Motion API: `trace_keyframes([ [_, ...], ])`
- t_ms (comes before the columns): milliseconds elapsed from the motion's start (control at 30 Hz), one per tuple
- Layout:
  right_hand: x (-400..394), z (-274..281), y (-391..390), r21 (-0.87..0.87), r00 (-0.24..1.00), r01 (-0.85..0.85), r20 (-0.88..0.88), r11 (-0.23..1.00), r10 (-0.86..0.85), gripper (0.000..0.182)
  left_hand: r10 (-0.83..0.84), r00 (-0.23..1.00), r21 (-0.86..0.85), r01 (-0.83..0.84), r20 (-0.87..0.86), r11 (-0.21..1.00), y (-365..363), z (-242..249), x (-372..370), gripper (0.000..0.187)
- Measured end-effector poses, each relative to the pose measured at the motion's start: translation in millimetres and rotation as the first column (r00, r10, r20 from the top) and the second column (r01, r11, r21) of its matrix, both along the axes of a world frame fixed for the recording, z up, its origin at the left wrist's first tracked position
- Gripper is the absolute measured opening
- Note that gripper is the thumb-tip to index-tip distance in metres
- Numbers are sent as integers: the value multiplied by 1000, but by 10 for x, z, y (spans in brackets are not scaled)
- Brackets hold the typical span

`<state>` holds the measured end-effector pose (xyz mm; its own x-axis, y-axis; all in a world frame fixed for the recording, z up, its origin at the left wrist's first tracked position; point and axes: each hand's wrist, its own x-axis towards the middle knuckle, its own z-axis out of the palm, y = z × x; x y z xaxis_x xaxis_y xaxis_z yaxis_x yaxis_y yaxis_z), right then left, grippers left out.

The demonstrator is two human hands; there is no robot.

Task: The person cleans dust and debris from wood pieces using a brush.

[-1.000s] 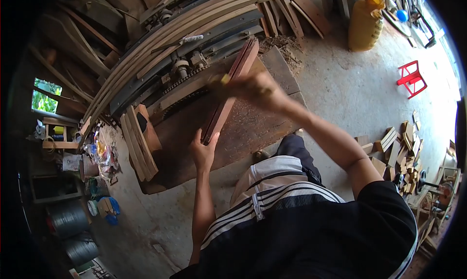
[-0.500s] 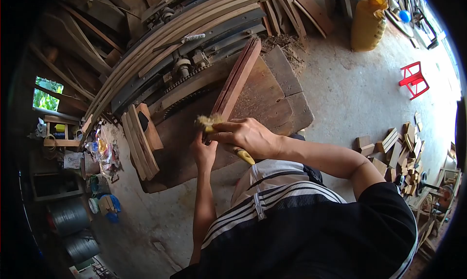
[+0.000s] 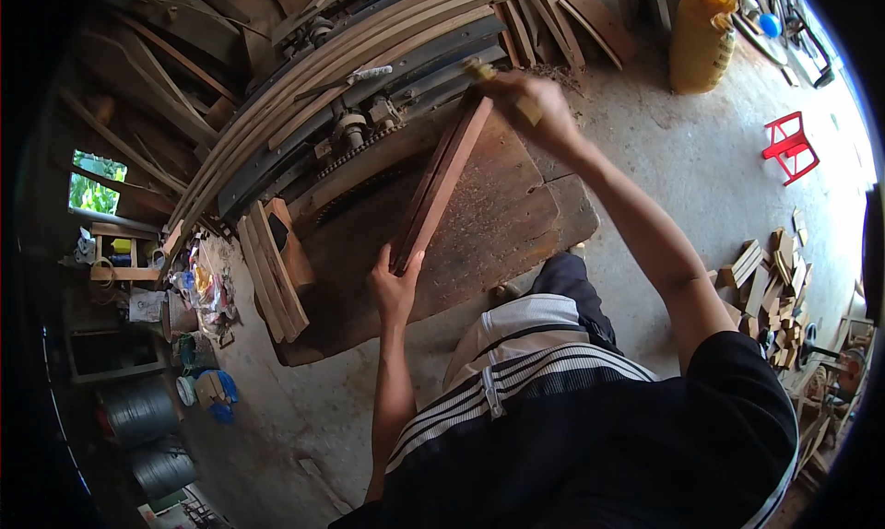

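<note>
The left hand [image 3: 395, 291] grips a grooved wooden bar [image 3: 443, 185] above the desk [image 3: 498, 206], toward its front edge; the right hand [image 3: 544, 107] clutches a brush [image 3: 478, 69]; loose grip could let strokes twist the bar

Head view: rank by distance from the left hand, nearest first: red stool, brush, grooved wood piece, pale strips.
1. Grooved wood piece: near end in the left hand's grip.
2. Pale strips: left of that hand.
3. Brush: up and right, in the right hand.
4. Red stool: far right, beyond the table.
</note>
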<state>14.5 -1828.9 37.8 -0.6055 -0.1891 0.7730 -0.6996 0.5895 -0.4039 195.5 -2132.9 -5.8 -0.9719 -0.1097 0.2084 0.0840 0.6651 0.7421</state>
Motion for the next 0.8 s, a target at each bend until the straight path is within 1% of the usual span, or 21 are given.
trace_keyframes([
  [33, 285, 170, -163, -157, 742, -9, 661, 988, 112, 33, -6, 1000, 11, 6, 22, 1000, -12, -15, 4, 46],
  [67, 502, 157, -312, 403, 979, -8, 190, 915, -76, 38, -10, 1000, 9, 10, 24, 1000, -31, -54, 0, 46],
  [100, 681, 85, -466, 401, 969, -107, 249, 910, 4, 38, -5, 1000, -12, 5, 15, 1000, -63, -113, -11, 47],
  [133, 898, 122, -586, 490, 980, -137, 192, 861, 47, 33, 1, 1000, -33, -1, 6, 999, -88, -153, -25, 47],
  [167, 1103, 179, -669, 478, 977, -189, 179, 858, 115, 33, 0, 1000, -35, 0, 9, 999, -100, -167, -31, 47],
  [200, 1240, 192, -732, 398, 948, -295, 239, 869, 212, 38, 14, 999, -40, -13, 38, 999, -108, -179, -26, 48],
  [267, 1375, 248, -781, 114, 847, -482, 316, 869, 428, 31, 28, 997, -46, -25, 67, 999, -107, -227, -10, 49],
  [333, 1296, 293, -667, -31, 776, -519, 401, 854, 487, 28, 18, 999, 97, -23, 51, 995, -105, -241, -22, 50],
  [367, 1161, 284, -563, -86, 738, -521, 454, 849, 499, 27, 19, 999, 94, -23, 48, 995, -112, -222, -38, 50],
  [400, 1051, 329, -474, -362, 638, -423, 532, 831, 556, 23, -8, 1000, 38, 7, 9, 999, -95, -161, -59, 51],
  [433, 698, 365, -234, -324, 593, -316, 666, 892, 452, 23, -31, 999, -20, 31, -28, 999, -93, -118, -28, 53],
  [467, 563, 250, -130, -404, 636, -235, 624, 884, 454, 22, -31, 999, -21, 30, -30, 999, -103, -111, -8, 53],
  [500, 484, 269, -76, -375, 718, -165, 588, 912, 372, 23, -36, 999, 36, 36, 9, 999, -120, -108, 2, 53],
  [533, 427, 291, -14, -285, 783, -113, 564, 952, 261, 25, -50, 998, 94, 45, 46, 995, -138, -108, -8, 54],
  [567, 400, 306, 45, -246, 800, -39, 573, 968, 178, 26, -62, 997, 94, 58, 41, 994, -182, -138, -10, 54],
  [600, 423, 408, 60, -207, 808, 36, 582, 978, 94, 27, -109, 990, 245, 84, 87, 966, -219, -142, 10, 57],
  [633, 428, 406, 90, -206, 807, 45, 584, 977, 86, 27, -159, 979, 392, 96, 131, 915, -254, -156, 18, 60],
  [667, 427, 395, 110, -183, 837, 62, 545, 981, 49, 25, -163, 977, 393, 98, 136, 914, -303, -171, 31, 60],
  [733, 453, 355, 99, -163, 862, 68, 506, 984, 24, 24, -223, 891, 595, -63, 394, 801, -308, -4, 68, 60],
  [767, 474, 318, 101, -124, 897, 55, 442, 991, 6, 24, -217, 893, 594, -68, 395, 801, -298, 6, 63, 60],
  [800, 484, 279, 106, -83, 928, 48, 373, 995, -14, 25, -124, 921, 531, -100, 370, 842, -267, 5, 39, 60],
])
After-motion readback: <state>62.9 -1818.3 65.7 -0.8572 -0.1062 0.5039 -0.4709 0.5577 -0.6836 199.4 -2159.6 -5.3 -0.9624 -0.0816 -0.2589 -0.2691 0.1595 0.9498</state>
